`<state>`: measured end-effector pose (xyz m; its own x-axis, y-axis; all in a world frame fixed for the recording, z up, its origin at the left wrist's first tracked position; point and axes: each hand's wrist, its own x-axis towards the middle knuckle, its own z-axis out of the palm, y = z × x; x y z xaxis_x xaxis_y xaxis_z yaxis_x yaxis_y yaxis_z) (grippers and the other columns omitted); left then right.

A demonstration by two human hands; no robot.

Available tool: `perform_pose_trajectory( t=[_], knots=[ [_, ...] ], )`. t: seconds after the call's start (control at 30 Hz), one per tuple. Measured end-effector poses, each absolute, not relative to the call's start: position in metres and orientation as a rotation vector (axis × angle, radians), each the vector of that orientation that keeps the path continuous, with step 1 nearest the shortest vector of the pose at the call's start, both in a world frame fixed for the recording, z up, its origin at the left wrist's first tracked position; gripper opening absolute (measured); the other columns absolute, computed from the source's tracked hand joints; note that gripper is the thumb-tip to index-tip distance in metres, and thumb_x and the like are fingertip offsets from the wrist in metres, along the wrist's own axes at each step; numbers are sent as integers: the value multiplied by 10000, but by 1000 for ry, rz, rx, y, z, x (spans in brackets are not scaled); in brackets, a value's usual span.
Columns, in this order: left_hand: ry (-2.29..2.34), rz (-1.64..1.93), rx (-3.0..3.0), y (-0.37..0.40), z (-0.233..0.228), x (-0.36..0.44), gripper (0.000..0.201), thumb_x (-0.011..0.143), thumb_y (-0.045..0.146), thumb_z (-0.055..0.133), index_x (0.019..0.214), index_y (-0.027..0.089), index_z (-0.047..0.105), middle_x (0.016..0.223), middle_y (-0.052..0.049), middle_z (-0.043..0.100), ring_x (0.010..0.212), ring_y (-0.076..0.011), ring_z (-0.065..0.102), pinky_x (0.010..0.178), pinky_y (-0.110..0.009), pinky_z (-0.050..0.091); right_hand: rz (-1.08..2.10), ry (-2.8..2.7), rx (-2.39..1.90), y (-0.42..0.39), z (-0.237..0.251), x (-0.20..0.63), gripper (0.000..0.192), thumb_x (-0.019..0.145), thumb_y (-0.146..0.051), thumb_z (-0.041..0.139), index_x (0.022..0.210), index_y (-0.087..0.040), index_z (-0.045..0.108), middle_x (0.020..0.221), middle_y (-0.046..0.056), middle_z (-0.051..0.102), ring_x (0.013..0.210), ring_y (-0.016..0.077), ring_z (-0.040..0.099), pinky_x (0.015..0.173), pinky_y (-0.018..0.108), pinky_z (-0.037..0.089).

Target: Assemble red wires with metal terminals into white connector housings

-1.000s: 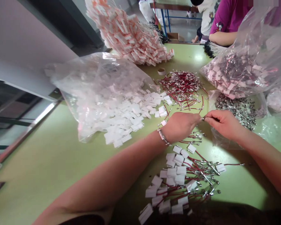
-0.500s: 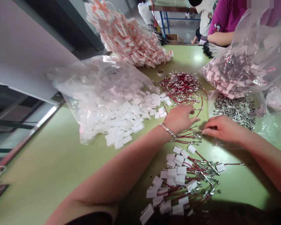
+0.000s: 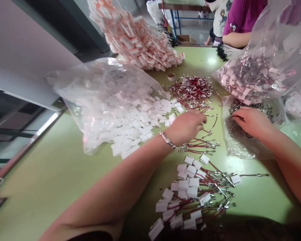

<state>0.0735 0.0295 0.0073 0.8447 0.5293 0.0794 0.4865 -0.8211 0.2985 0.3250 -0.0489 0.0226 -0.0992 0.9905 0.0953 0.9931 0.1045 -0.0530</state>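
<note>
My left hand [image 3: 189,124], with a bracelet at the wrist, is over the loose red wires [image 3: 212,129] with metal ends. Its fingers are curled together; what they hold, if anything, is hidden. My right hand [image 3: 253,120] is above the open clear bag of small metal-ended parts [image 3: 234,129], thumb and fingers pinched. I cannot make out what is between them. Just below my left hand lies a row of red wires [image 3: 199,144]. Nearer me, several red wires carry white plastic housings [image 3: 192,182] at one end and small metal-ended parts at the other.
White housings [image 3: 132,134] spill from a large clear bag [image 3: 75,100] at left. Behind my left hand is a heap of red wires [image 3: 194,88], with a tape roll [image 3: 171,77] beside it. Orange-white bundles [image 3: 140,43] and a filled bag [image 3: 256,78] stand farther back. A person [image 3: 240,25] sits opposite.
My right hand has moved up and right, from the bag's near left edge to over its metal-ended parts. The left hand's spread thumb and fingers have closed, and it has shifted slightly left.
</note>
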Motion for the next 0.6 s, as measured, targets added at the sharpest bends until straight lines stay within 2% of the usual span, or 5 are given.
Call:
perform_pose_trajectory(
  t=[0.07, 0.13, 0.37, 0.6],
  knots=[
    [571, 250, 2829, 28, 3, 83, 276, 896, 152, 443, 1091, 236, 620, 873, -45, 572, 854, -197, 497, 747, -315, 387, -77, -2227, -2057, -47, 21, 326, 292, 874, -275, 440, 906, -214, 723, 907, 67, 692, 784, 207, 600, 661, 311, 405],
    [427, 238, 2887, 30, -3, 91, 321, 909, 141, 421, 1135, 269, 610, 868, -46, 556, 839, -200, 482, 736, -316, 375, -92, -2201, -2051, -46, 22, 328, 289, 872, -286, 444, 884, -214, 724, 883, 65, 691, 774, 207, 597, 655, 310, 402],
    [424, 232, 3006, 41, -11, 94, 248, 915, 106, 370, 860, 180, 600, 891, -68, 546, 856, -189, 464, 708, -300, 359, -166, -2188, -2082, -47, 27, 328, 303, 871, -317, 433, 823, -230, 719, 825, 51, 687, 706, 193, 578, 576, 301, 363],
    [429, 239, 2991, 43, -13, 93, 237, 915, 93, 355, 890, 155, 582, 933, -86, 550, 889, -196, 461, 774, -303, 381, -158, -2249, -2067, -48, 25, 326, 304, 883, -321, 432, 840, -216, 714, 860, 57, 692, 749, 201, 590, 610, 304, 374]
  ],
)
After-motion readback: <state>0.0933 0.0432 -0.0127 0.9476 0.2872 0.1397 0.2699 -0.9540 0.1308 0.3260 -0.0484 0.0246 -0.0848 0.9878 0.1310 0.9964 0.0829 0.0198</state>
